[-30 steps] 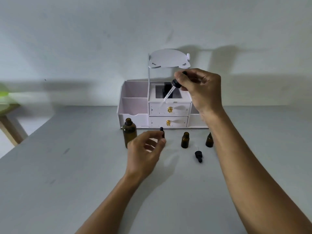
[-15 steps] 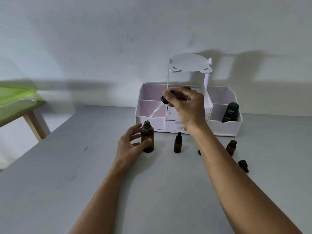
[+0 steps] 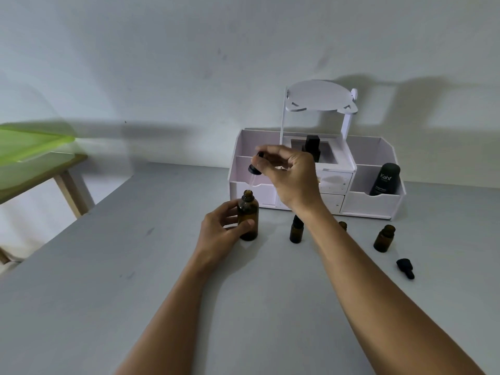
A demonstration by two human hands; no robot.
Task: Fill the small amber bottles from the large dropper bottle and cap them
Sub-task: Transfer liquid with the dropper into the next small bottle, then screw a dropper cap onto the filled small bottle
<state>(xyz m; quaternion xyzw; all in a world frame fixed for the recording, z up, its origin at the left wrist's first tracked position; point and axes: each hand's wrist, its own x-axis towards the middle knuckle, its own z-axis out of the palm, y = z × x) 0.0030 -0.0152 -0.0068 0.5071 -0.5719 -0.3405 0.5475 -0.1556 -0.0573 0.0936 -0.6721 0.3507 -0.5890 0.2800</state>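
Showing the only legible writing, the dark cylindrical container (image 3: 385, 180) reads "Kahf" in white; the print beneath it is too small to read. It stands upright in the front right compartment of the white desktop organiser (image 3: 373, 204).

At far left, a green translucent sheet (image 3: 32, 142) lies beyond the grey table (image 3: 108, 266).

The left hand (image 3: 219, 234) grips the large amber glass bottle (image 3: 248, 217), with fingers and thumb curled round its body. The bottle stands upright on the table, mouth open and facing up. Its fill level cannot be determined.

Directly above, the right hand (image 3: 289, 177) pinches the black-capped glass dropper (image 3: 255, 166) by its cap. The dropper's long axis is near vertical, tip down, aligned with the bottle mouth. Whether the tip has entered the neck cannot be determined.

A black square-capped bottle (image 3: 311, 147) stands in the organiser's centre top recess.

To the right of the large bottle stands a small amber bottle with a black cap (image 3: 296, 231), upright. A second small amber bottle (image 3: 343, 226) is mostly hidden behind the right forearm. A third small amber bottle (image 3: 384, 238) stands upright and uncapped. A loose black dropper cap (image 3: 405, 268) lies on its side near it, on the table.
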